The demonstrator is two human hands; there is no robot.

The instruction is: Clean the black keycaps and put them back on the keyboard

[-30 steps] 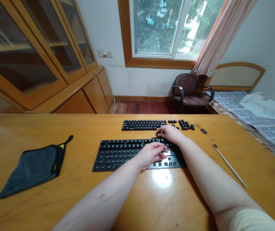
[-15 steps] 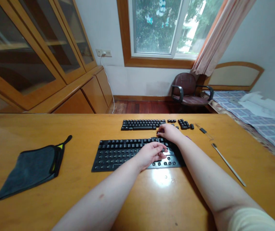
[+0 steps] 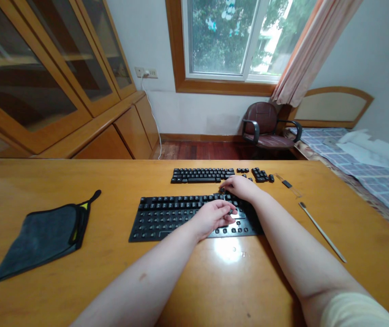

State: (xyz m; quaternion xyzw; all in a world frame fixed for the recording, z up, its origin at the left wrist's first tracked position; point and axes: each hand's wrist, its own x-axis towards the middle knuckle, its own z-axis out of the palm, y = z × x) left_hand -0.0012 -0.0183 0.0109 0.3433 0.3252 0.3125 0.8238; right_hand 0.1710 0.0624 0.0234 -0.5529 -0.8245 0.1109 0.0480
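A black keyboard (image 3: 167, 219) lies on the wooden desk, with keycaps on its upper rows and bare switches across much of its lower part. My left hand (image 3: 213, 218) rests over its right half, fingers curled in a pinch round a small black keycap (image 3: 230, 211). Just beyond the keyboard's back edge, my right hand (image 3: 240, 187) pinches a small dark piece that looks like a keycap (image 3: 221, 190). My hands and right forearm hide part of the keyboard's right side.
Removed keycaps (image 3: 201, 175) stand in rows behind the keyboard, with a number-pad group (image 3: 260, 175) at their right. Further right lie a wire keycap puller (image 3: 286, 184) and a thin brush (image 3: 322, 231). A folded grey cloth (image 3: 46, 236) is at the left.
My right fingers have shifted slightly left, and the dark piece in them shows more clearly. My left hand keeps its place over the keyboard.
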